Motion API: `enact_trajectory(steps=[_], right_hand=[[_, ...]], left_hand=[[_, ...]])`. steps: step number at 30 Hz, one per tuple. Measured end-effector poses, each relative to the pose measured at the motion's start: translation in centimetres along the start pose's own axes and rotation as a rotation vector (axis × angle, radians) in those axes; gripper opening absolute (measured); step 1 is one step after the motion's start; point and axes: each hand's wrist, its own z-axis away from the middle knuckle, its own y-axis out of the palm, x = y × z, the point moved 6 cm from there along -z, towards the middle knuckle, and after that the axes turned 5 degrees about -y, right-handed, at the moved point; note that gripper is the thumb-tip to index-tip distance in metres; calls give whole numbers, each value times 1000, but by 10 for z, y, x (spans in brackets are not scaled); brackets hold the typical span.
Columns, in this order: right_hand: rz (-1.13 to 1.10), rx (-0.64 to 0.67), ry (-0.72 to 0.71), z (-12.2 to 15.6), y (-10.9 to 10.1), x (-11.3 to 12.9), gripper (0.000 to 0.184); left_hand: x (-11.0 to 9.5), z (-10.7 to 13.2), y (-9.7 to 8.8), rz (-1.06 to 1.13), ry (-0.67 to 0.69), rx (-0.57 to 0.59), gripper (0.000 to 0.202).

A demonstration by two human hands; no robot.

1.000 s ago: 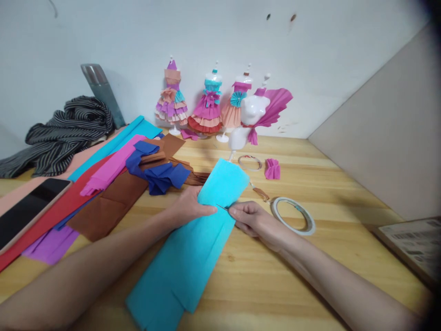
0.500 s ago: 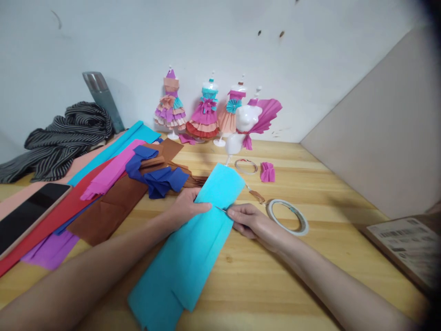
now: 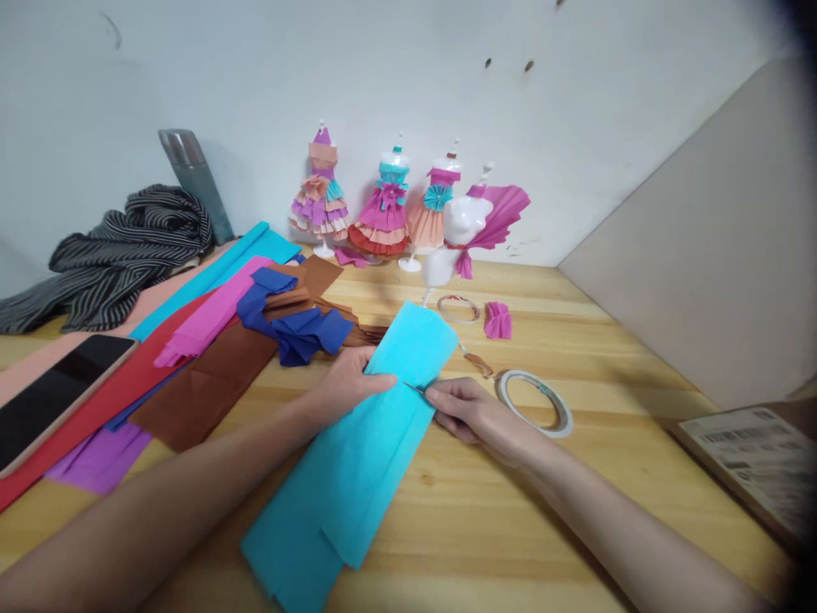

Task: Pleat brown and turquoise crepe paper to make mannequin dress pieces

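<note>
A long folded strip of turquoise crepe paper lies on the wooden table, running from near me toward the back. My left hand pinches its left edge with closed fingers. My right hand is closed on a thin metal blade, whose tip lies over the paper's right edge; its handle is hidden in the fist. A ring of white tape lies just right of my right hand.
Folded crepe sheets in brown, blue, pink, red and purple cover the left, with a phone and a striped cloth. Paper-dressed mannequins line the wall. A smaller tape ring, a pink ruffle and a labelled box lie around.
The view has shifted slightly. Both hands stay on the turquoise paper, the blade's tip in about the same place at the right edge.
</note>
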Motion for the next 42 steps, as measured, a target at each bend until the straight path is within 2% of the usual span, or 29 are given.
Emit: enact_trajectory(steps=[14, 27, 42], right_hand=[[-150, -55, 9, -13, 8, -8, 54], [-252, -80, -25, -13, 12, -12, 56], [-293, -38, -1, -14, 13, -10, 52]], left_hand=[[2, 0, 3, 2, 15, 33, 27], [0, -1, 4, -21, 27, 31, 25], [5, -3, 2, -34, 38, 45, 25]])
